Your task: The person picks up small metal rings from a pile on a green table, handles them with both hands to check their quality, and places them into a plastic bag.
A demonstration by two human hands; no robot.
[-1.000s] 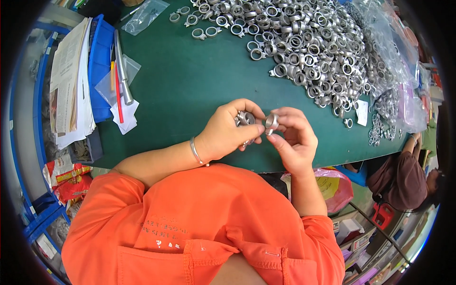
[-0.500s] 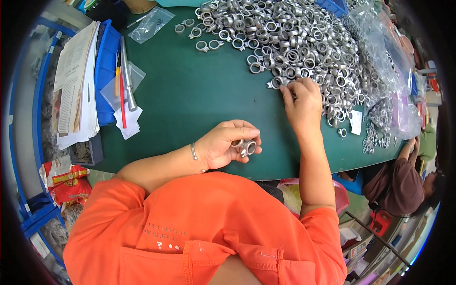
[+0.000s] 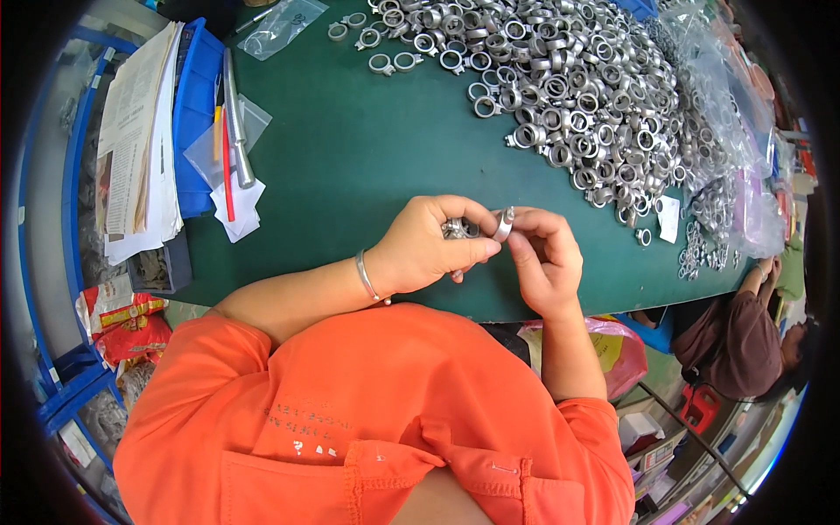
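Note:
Close in front of my body, my left hand (image 3: 422,243) is closed round several silver metal rings (image 3: 458,229), partly hidden by its fingers. Between its fingertips and those of my right hand (image 3: 549,262) is one more metal ring (image 3: 504,226), seen nearly edge-on with a small lug at its top. Both hands pinch this ring, and their fingertips almost meet. Beyond them, a large heap of similar metal rings (image 3: 577,96) with small lugs covers the far right of the green table (image 3: 367,140).
At the left are a blue tray (image 3: 194,122) with papers (image 3: 140,149), a metal rod (image 3: 236,131) and a red stick (image 3: 227,175). Clear plastic bags (image 3: 726,114) and small loose parts (image 3: 700,254) lie right of the heap. Another person (image 3: 735,350) sits at the far right.
My right hand has come back from the heap toward my left hand with a ring. My left hand has risen slightly and now grips that ring too.

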